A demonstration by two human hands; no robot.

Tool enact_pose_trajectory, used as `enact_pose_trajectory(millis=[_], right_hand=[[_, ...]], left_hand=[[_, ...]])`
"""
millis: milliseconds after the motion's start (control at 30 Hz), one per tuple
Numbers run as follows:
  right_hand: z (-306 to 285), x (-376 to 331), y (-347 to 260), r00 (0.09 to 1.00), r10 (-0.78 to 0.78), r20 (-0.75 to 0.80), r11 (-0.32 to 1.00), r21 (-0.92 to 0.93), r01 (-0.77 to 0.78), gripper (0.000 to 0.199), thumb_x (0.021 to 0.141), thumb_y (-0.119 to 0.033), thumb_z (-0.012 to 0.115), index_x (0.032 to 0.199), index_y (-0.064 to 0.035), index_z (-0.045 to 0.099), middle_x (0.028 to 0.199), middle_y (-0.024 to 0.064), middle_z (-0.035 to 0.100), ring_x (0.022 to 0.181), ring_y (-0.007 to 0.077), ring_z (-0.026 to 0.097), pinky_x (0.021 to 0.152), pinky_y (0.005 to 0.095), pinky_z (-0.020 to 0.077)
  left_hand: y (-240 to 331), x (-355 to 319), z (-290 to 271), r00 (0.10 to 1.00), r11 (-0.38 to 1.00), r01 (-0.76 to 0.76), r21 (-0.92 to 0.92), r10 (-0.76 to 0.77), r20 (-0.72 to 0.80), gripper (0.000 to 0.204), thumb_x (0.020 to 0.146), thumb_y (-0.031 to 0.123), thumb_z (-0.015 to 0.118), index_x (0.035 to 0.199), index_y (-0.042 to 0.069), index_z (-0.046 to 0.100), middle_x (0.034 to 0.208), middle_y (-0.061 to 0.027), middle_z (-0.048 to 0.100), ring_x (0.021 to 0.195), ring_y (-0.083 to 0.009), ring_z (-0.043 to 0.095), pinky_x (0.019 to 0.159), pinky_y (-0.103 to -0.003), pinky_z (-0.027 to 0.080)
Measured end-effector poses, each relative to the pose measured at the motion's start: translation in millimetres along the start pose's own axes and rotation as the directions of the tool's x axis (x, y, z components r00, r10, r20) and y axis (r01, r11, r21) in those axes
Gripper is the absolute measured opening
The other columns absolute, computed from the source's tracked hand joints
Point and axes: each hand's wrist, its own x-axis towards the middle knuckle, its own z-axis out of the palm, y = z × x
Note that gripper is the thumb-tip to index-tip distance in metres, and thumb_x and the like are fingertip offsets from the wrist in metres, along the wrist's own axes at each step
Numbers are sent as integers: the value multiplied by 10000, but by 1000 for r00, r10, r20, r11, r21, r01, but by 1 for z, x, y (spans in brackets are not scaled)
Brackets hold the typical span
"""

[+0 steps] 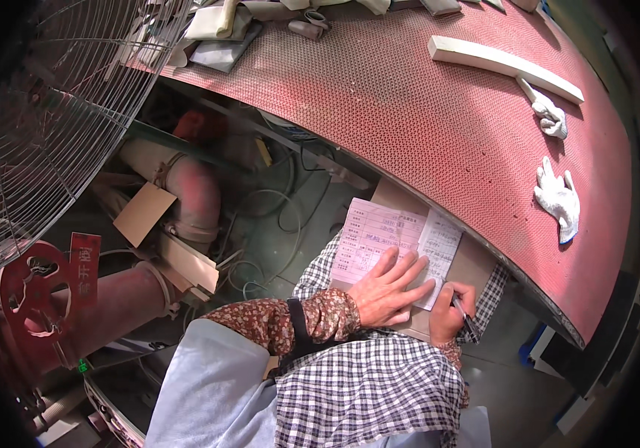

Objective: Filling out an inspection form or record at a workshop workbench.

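Note:
On my lap lies a pink printed form (357,246) with handwriting, beside a white written sheet (443,250); brown cardboard (398,196) backs them both. My left hand (391,290) rests flat across the lower part of the papers, its fingers spread. At the lower right edge of the white sheet, my right hand (450,312) is closed around a dark pen (469,321). The pen's tip is hidden by the hand. Both forearms wear brown floral sleeves, and a checkered cloth (372,381) covers my lap.
A red mesh-topped table (379,112) curves ahead, bearing two white gloves (559,200), a pale bar (506,67) and cloth scraps (219,22). To the left stand a wire fan guard (58,127), a red handwheel (36,291), thick pipes (111,302) and cardboard pieces (144,215).

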Motion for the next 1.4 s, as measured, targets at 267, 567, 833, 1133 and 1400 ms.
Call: enact_pose_trajectory(millis=[267, 567, 833, 1133, 1400], right_hand=[[0, 1, -1, 1000, -15, -9, 1000, -12, 15, 115, 927, -81, 618, 862, 0, 570, 786, 42, 578, 717, 129, 519, 660, 308, 455], [0, 1, -4, 1000, 10, -9, 999, 34, -9, 116, 923, -82, 619, 858, -1, 568, 778, 36, 568, 707, 124, 506, 648, 303, 446], [0, 1, -6, 1000, 11, -7, 999, 35, -11, 116, 921, -82, 621, 855, -1, 571, 775, 35, 570, 697, 122, 504, 639, 302, 443], [3, 3, 0, 997, -57, -58, 998, 22, 58, 97, 884, -79, 643, 851, -7, 585, 721, 60, 579, 619, 152, 514, 576, 325, 446], [2, 2, 1, 998, -27, -58, 1000, 12, 27, 91, 881, -75, 640, 853, -6, 588, 728, 62, 584, 626, 151, 519, 585, 324, 453]], left_hand=[[0, 0, 0, 1000, 1000, -5, 5, 5, -6, 805, 775, 407, 716, 1500, 187, 442, 1584, -206, 359, 1451, -405, 370, 1167, -637, 258], [0, 1, -2, 1000, 1000, -16, 21, 16, 5, 779, 796, 405, 704, 1496, 183, 443, 1583, -204, 358, 1456, -401, 362, 1160, -631, 265], [-1, 1, -4, 1000, 999, -21, 25, 21, 9, 775, 793, 400, 704, 1491, 179, 449, 1579, -212, 361, 1453, -406, 365, 1158, -629, 269], [1, 2, -4, 1000, 1000, -15, 24, 15, 4, 798, 785, 412, 712, 1500, 185, 439, 1577, -215, 363, 1449, -408, 369, 1163, -635, 262], [1, 2, -5, 999, 1000, -7, 13, 7, 31, 795, 787, 416, 719, 1494, 182, 441, 1588, -210, 346, 1460, -405, 349, 1172, -633, 251]])
